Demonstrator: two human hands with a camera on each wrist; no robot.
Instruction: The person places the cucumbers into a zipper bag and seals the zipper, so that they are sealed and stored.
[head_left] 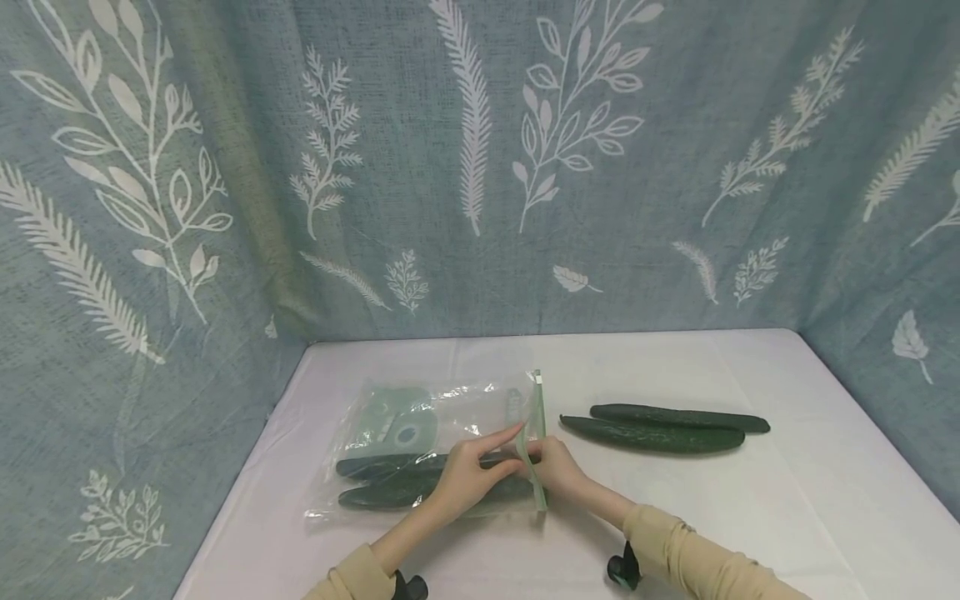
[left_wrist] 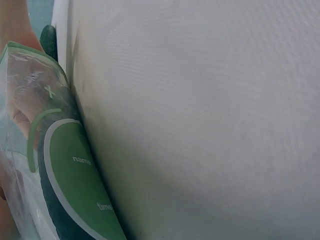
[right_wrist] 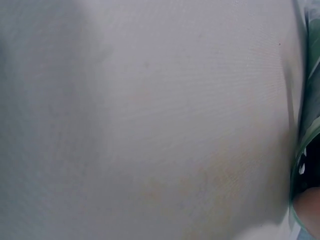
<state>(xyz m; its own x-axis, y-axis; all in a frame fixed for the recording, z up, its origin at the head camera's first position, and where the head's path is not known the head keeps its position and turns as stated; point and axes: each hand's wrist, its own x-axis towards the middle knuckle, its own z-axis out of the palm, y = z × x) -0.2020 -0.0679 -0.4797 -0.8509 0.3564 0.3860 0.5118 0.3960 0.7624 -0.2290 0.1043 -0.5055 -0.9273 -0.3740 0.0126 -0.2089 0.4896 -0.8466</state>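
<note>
The clear zip-lock bag (head_left: 420, 450) lies flat on the white-covered bench (head_left: 750, 517), left of centre, with its green zipper strip (head_left: 537, 442) facing right. Two dark cucumbers (head_left: 390, 483) lie inside the bag, along its near edge. The left hand (head_left: 468, 475) rests on the bag, its fingers pinching the zipper strip. The right hand (head_left: 558, 468) grips the same strip from the opposite side, fingers curled around it, directly beside the left hand. Two further cucumbers (head_left: 660, 427) lie side by side on the bench, right of the bag and apart from it. In the left wrist view, the bag's green printed label (left_wrist: 75, 190) sits close to the lens. A leaf-patterned curtain (head_left: 480, 167) surrounds the bench.
</note>
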